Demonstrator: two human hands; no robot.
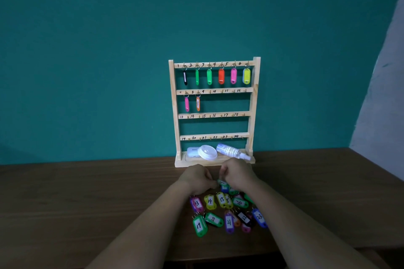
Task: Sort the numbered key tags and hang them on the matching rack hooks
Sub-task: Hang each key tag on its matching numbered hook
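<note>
the light wooden key rack with four numbered rails (256, 102) stands upright at the back of the dark brown wooden table (87, 203), against the teal wall. its top rail is full, six coloured plastic tags hanging at 1 to 6, and on the second rail a pink tag (187, 104) hangs at 7 and an orange tag (198, 103) at 8. hook 9 (210, 91) is bare, so by my reading it is the next one due.

the loose heap of coloured plastic key tags (227, 212) lies on the table in front of the rack, numbers up, with 13, 14, 15 and 16 in one row and 19 to 23 nearer the person. both hands meet at the far edge of the heap: the left hand (196, 178) and the right hand (237, 173) are curled inward, fingertips almost touching, with a small pale green tag (222, 182) between them. the right hand's fingers seem pinched on it; whether the left hand's fingers actually grip it or only steady it, i cannot tell, and its number is hidden.

the tag lies roughly crosswise between the hands, and the rack is straight ahead and above. hook 9 sits slightly left of the hands, about equally near either one, so the lift probably goes up and a little left.
</note>
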